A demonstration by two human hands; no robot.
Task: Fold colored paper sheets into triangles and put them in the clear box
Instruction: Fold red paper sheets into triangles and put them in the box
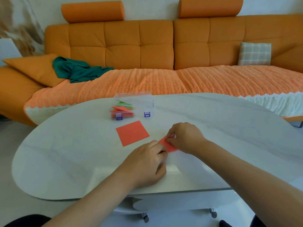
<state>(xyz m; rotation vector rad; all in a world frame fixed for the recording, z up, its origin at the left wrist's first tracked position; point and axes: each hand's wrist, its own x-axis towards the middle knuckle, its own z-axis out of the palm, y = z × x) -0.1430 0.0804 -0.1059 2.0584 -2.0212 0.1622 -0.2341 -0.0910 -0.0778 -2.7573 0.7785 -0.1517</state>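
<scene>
A small red paper piece (168, 145) lies on the white table (65, 153) between my two hands. My left hand (147, 163) pinches its near-left end, and my right hand (183, 136) pinches its far-right edge; most of the piece is hidden under my fingers. A flat red paper square (132, 133) lies just left of it, untouched. Behind that stands the clear box (141, 102) with purple latches, holding folded red and green paper triangles (122, 109).
An orange sofa (139, 46) with a textured orange cover runs behind the table. A green cloth (77, 70) and a checked cushion (255, 54) lie on it. The table's rounded front edge is close to my forearms.
</scene>
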